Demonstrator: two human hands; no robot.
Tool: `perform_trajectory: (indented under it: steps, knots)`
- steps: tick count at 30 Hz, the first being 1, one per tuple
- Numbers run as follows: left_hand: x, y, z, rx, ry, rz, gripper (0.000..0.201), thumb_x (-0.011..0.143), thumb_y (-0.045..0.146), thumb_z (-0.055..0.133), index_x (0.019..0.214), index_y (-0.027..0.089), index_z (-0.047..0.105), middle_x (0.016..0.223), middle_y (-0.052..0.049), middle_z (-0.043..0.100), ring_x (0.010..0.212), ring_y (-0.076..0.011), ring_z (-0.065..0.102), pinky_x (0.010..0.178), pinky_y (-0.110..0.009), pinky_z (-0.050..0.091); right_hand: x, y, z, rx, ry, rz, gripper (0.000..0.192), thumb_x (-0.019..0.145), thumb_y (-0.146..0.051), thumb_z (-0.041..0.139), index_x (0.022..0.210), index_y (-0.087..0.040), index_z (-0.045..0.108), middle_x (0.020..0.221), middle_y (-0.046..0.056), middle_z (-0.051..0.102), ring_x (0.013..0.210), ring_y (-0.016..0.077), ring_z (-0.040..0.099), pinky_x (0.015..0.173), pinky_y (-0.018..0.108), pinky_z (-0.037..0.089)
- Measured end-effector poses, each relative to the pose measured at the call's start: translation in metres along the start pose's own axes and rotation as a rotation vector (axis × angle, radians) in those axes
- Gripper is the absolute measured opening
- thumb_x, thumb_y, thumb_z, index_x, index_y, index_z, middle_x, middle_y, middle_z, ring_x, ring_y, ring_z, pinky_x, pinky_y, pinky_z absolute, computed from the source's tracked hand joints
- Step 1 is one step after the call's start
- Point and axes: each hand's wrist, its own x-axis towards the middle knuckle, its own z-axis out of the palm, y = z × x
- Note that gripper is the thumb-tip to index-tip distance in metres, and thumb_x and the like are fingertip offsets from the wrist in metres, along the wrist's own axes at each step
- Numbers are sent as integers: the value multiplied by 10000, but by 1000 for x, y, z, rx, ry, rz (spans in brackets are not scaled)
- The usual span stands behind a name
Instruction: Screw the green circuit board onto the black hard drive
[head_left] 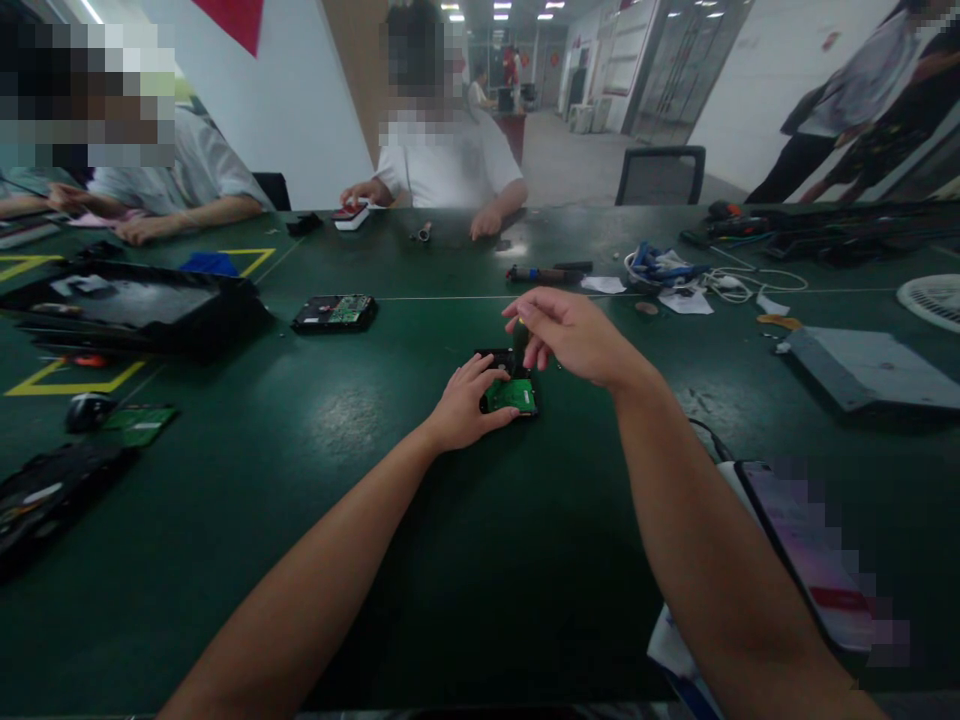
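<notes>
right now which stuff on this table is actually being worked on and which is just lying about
In hand:
- hard drive, green circuit board up, steadied by the left hand
- screwdriver, held upright over it in the right hand

Lying about:
- second hard drive
- loose green board
- mouse
- white cables
- phone

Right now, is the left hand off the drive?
No, the left hand rests on the drive, pressing its left edge while the right hand holds a screwdriver above it.
</notes>
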Motion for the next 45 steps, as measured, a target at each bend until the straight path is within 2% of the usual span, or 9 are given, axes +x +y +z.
perform_trajectory:
  steps: [4,8,11,17,25,30,34,40,45]
  knots:
    - [0,-1,1,-5,3,0,600,874,558,721,1377,264,580,1663,-121,379,1596,-357,220,1273,-594,238,0,1,-3,-87,13,2,288,1047,-434,500,1134,-224,675,950,45,717,658,132,633,609,289,507]
    - [0,-1,0,-1,1,-2,599,879,566,713,1382,272,572,1676,-110,357,1596,-352,222,1278,-590,236,2,6,-5,-233,157,-59,284,958,-481,639,958,-203,700,930,60,722,757,170,626,666,317,489]
    - [0,0,-1,-2,-12,-10,589,884,562,709,1379,270,576,1680,-113,349,1597,-356,217,1278,-594,232,3,9,-5,-236,205,-28,257,928,-452,672,893,-197,666,865,64,718,722,176,629,639,323,483]
    - [0,-2,1,0,1,1,596,880,561,718,1380,268,579,1671,-114,364,1596,-355,221,1278,-589,234,3,5,1,-86,107,-15,228,1005,-416,568,957,-202,630,977,61,744,526,101,583,494,286,440]
    - [1,-3,2,14,3,10,605,878,558,719,1382,250,586,1665,-118,375,1593,-356,229,1285,-568,238,5,8,1,61,15,-58,261,1046,-394,519,1204,-226,641,1042,65,716,600,127,635,540,304,497]
    - [0,-1,1,4,1,3,597,883,558,715,1380,256,584,1673,-113,361,1596,-356,221,1282,-579,238,6,11,-3,-180,172,-110,313,966,-493,650,945,-187,715,888,63,714,725,164,612,632,317,455]
    - [0,-1,0,6,-8,-2,594,887,566,707,1382,262,581,1676,-114,356,1598,-352,213,1278,-588,235,6,10,-3,-228,253,-39,322,915,-503,699,868,-186,671,810,66,703,710,180,605,621,325,438]
    - [0,0,0,9,-6,-3,597,887,558,709,1385,254,580,1671,-119,363,1598,-353,215,1279,-588,239,6,6,8,-158,193,-39,204,933,-404,667,908,-203,640,894,55,721,631,135,572,572,298,429]
    - [1,-2,3,18,11,7,599,882,553,715,1385,258,580,1666,-111,374,1593,-352,232,1278,-588,244,5,5,11,-62,88,-52,301,1027,-483,529,989,-215,662,900,44,726,532,99,536,525,288,411]
